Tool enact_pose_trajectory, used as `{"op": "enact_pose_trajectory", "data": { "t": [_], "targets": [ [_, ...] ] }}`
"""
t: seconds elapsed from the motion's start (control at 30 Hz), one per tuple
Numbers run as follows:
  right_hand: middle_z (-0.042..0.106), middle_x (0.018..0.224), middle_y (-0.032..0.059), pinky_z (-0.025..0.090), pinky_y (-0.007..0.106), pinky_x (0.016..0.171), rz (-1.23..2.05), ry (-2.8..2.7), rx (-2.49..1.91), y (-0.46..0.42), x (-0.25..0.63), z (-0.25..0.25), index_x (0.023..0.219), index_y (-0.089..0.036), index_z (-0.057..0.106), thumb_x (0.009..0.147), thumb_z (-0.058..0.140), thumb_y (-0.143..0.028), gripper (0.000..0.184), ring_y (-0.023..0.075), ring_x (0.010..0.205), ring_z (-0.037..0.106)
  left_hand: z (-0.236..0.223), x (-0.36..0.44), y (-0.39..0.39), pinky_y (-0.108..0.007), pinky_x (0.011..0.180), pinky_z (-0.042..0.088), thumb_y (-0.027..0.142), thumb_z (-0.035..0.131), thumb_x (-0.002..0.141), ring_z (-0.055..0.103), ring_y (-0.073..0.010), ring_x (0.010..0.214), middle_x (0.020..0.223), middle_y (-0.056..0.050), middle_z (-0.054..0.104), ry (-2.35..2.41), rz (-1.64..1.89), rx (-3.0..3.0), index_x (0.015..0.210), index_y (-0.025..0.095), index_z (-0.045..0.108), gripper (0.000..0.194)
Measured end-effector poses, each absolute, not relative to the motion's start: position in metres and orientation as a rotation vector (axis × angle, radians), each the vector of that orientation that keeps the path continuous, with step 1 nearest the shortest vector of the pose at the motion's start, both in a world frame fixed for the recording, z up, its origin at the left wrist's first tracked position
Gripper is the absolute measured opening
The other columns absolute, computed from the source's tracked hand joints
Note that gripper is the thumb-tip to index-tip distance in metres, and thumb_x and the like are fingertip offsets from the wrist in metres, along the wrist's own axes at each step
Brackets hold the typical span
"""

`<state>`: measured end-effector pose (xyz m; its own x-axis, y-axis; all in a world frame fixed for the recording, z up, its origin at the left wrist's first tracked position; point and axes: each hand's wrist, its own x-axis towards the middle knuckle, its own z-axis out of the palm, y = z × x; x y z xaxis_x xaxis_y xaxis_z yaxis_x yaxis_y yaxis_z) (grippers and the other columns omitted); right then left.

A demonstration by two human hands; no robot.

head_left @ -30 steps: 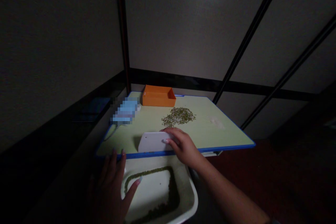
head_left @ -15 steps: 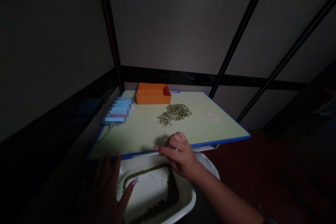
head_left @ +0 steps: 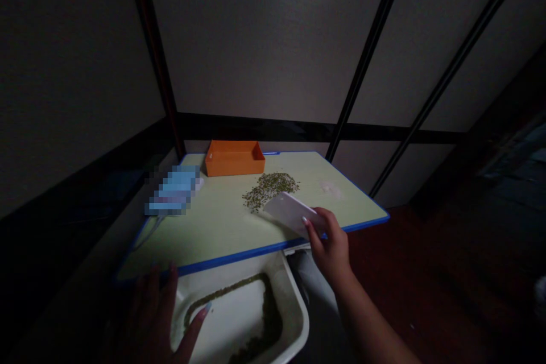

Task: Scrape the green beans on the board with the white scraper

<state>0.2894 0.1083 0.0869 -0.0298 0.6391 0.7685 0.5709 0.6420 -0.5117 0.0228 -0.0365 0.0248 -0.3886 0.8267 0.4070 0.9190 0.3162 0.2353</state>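
Observation:
My right hand (head_left: 330,247) grips a white plastic bench scraper (head_left: 290,213) above a pale green cutting board with a blue edge (head_left: 213,244). The scraper is tilted, and its far edge is close to a loose pile of small green seeds (head_left: 268,190). My left hand (head_left: 149,313) rests with spread fingers at the left of a white plastic basin (head_left: 290,301). Green seeds (head_left: 268,318) lie in a band around the basin's white floor. The basin stands just below the board's near edge.
An orange rectangular box (head_left: 234,158) sits at the board's far edge. A pixelated blue object (head_left: 173,190) lies at the left of the board. Dark walls with black rails rise behind, and a dark red floor (head_left: 405,273) spreads to the right.
My right hand has moved up the board and to the right, tilting the scraper near the seed pile. The whole view has slid left. My left hand stays at the basin.

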Motion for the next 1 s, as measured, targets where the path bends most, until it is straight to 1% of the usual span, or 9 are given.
{"op": "enact_pose_trajectory", "data": {
  "t": [0.1,0.23,0.33,0.5,0.57,0.67,0.8,1.0],
  "targets": [
    [0.072,0.089,0.0055,0.05,0.026,0.061,0.154,-1.69,-1.164,0.122,0.295,0.09,0.106,-0.022,0.058,0.09,0.054,-0.031,0.018,0.0189,0.07,0.069,0.027,0.024,-0.037,-0.066,0.112,0.027,0.056,0.024,0.087,0.023,-0.0363,0.148,0.157,-0.022,0.031,-2.41,-0.642,-1.585,0.143,0.009,0.039,0.074],
    [0.074,0.086,0.0061,0.05,0.027,0.063,0.194,-1.736,-1.276,0.132,0.291,0.1,0.11,-0.021,0.059,0.089,0.053,-0.033,0.025,0.0212,0.07,0.07,0.026,0.023,-0.038,-0.066,0.11,0.028,0.055,0.024,0.088,0.024,-0.0361,0.148,0.158,-0.02,0.03,-2.416,-0.63,-1.583,0.145,0.012,0.037,0.073],
    [0.074,0.085,0.006,0.049,0.027,0.062,0.205,-1.815,-1.271,0.135,0.281,0.105,0.111,-0.022,0.061,0.089,0.051,-0.032,0.026,0.0212,0.068,0.069,0.024,0.022,-0.04,-0.066,0.111,0.028,0.055,0.025,0.088,0.021,-0.0342,0.149,0.16,-0.018,0.028,-2.402,-0.632,-1.605,0.146,0.015,0.034,0.071],
    [0.076,0.09,0.007,0.048,0.027,0.062,0.128,-1.865,-1.237,0.139,0.27,0.107,0.112,-0.023,0.063,0.089,0.049,-0.03,0.028,0.0202,0.066,0.068,0.026,0.024,-0.042,-0.065,0.113,0.025,0.055,0.028,0.087,0.017,-0.0321,0.151,0.162,-0.015,0.023,-2.454,-0.656,-1.593,0.147,0.017,0.032,0.071],
    [0.075,0.088,0.0076,0.047,0.027,0.061,0.1,-1.86,-1.236,0.14,0.272,0.107,0.111,-0.022,0.064,0.089,0.049,-0.03,0.028,0.0204,0.065,0.068,0.029,0.025,-0.042,-0.065,0.114,0.024,0.054,0.028,0.087,0.017,-0.0318,0.151,0.162,-0.015,0.024,-2.462,-0.662,-1.597,0.148,0.017,0.032,0.071],
    [0.075,0.085,0.0075,0.046,0.027,0.06,0.076,-1.85,-1.249,0.14,0.277,0.108,0.108,-0.021,0.064,0.089,0.049,-0.03,0.026,0.0202,0.063,0.066,0.031,0.026,-0.041,-0.064,0.114,0.024,0.055,0.028,0.087,0.019,-0.0334,0.15,0.16,-0.016,0.027,-2.446,-0.685,-1.6,0.146,0.015,0.035,0.072],
    [0.074,0.081,0.0054,0.045,0.025,0.058,0.079,-1.884,-1.23,0.139,0.284,0.106,0.105,-0.022,0.065,0.09,0.049,-0.03,0.023,0.0182,0.061,0.064,0.032,0.025,-0.039,-0.065,0.112,0.027,0.056,0.027,0.086,0.024,-0.0357,0.148,0.158,-0.019,0.03,-2.428,-0.699,-1.615,0.145,0.013,0.038,0.074],
    [0.075,0.086,0.0068,0.046,0.026,0.06,0.063,-1.891,-1.207,0.142,0.285,0.1,0.106,-0.021,0.065,0.09,0.048,-0.028,0.025,0.0196,0.066,0.066,0.028,0.024,-0.039,-0.064,0.113,0.025,0.055,0.025,0.087,0.022,-0.0344,0.149,0.159,-0.018,0.029,-2.444,-0.658,-1.61,0.145,0.013,0.037,0.072]
  ]
}}
